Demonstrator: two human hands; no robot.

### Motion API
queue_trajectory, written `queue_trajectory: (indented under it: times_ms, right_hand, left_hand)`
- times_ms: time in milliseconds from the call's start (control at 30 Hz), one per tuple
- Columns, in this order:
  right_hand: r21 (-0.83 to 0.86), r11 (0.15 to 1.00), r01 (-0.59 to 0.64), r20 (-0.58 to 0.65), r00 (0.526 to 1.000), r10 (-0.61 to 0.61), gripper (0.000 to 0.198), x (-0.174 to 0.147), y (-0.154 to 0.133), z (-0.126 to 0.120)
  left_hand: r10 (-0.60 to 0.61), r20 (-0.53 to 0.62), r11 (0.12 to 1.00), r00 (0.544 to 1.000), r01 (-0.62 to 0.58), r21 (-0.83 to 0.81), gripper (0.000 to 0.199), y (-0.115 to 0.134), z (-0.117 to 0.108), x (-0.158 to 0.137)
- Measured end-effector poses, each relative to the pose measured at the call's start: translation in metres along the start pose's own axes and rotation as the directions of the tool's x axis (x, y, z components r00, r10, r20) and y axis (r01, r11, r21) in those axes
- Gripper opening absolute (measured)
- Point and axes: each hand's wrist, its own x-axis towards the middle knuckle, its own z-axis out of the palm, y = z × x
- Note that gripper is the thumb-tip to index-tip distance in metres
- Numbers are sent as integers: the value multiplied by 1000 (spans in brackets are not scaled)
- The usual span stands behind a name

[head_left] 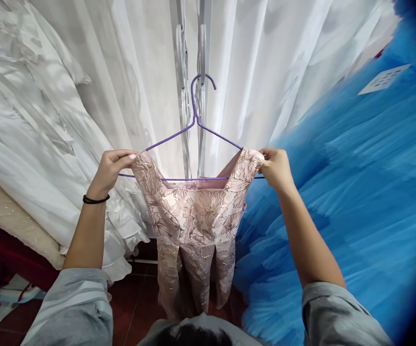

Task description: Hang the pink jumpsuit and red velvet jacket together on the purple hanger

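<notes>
A pink brocade dress [201, 211] with a gold floral pattern hangs on a purple hanger [196, 117] in front of me. The hanger's hook is up by a pale metal rack; whether it rests on the rack I cannot tell. My left hand [110, 168] pinches the dress's left shoulder strap near the hanger's end. At the other strap, my right hand [275, 166] is closed on the fabric, its fingertips partly hidden behind the strap. The skirt drops in folds toward the floor.
White ruffled gowns [38, 110] crowd the left side. A large blue tulle gown [355, 202] fills the right, with a white tag [384, 79] on it. White curtains [265, 62] and a metal rack [201, 57] stand behind. Dark red tiles [132, 298] cover the floor.
</notes>
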Motion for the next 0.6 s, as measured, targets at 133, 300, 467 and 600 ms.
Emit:
queue_trajectory:
  times_ms: [133,300,467,600]
  right_hand:
    - [-42,999,18,-57,998,-21,12,-5,-1,7]
    - [-279,946,168,132,982,-136,14,-3,-8,-2]
    - [-450,817,361,363,910,-202,6,1,-11,-15]
    - [-175,917,359,590,784,-195,53,-2,-18,-36]
  left_hand:
    - [116,72,905,991,-136,403,27,18,2,-2]
    - [104,178,828,979,-184,530,37,31,9,-2]
    - [132,-7,915,991,-120,385,36,13,16,3]
    - [154,-122,954,980,-116,278,34,1,24,8]
